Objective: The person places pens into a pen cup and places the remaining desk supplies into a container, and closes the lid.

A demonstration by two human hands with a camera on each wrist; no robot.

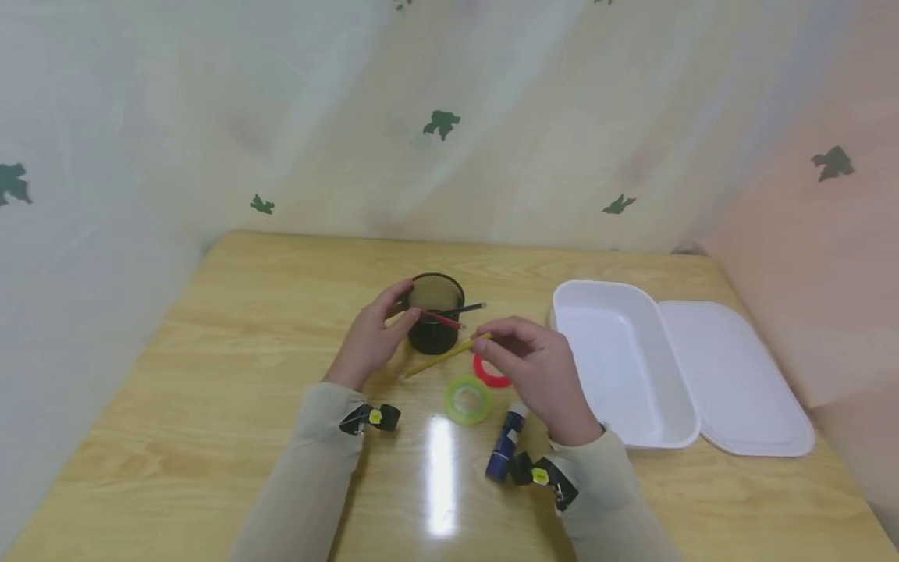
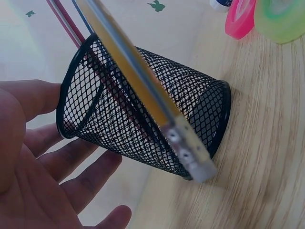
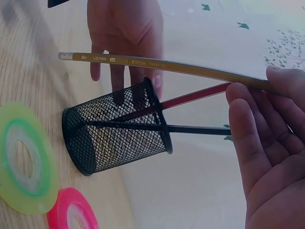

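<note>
A black mesh pencil cup (image 1: 431,341) stands on the wooden table, with a red pencil (image 3: 195,95) and a dark pencil (image 3: 198,129) leaning out over its rim. My left hand (image 1: 372,337) holds the cup by its rim, thumb at the top edge and fingers along the far side in the left wrist view. A yellow pencil (image 3: 143,62) is pinched near one end between the thumb and fingers of my right hand (image 1: 539,367). It slants in front of the cup, eraser end pointing down and left, outside the mesh.
Right in front of the cup lie a green tape roll (image 1: 453,402) and a red tape roll (image 1: 493,381). A blue glue stick (image 1: 504,451) lies by the right wrist. To the right are an open white box (image 1: 618,375) and its lid (image 1: 744,382).
</note>
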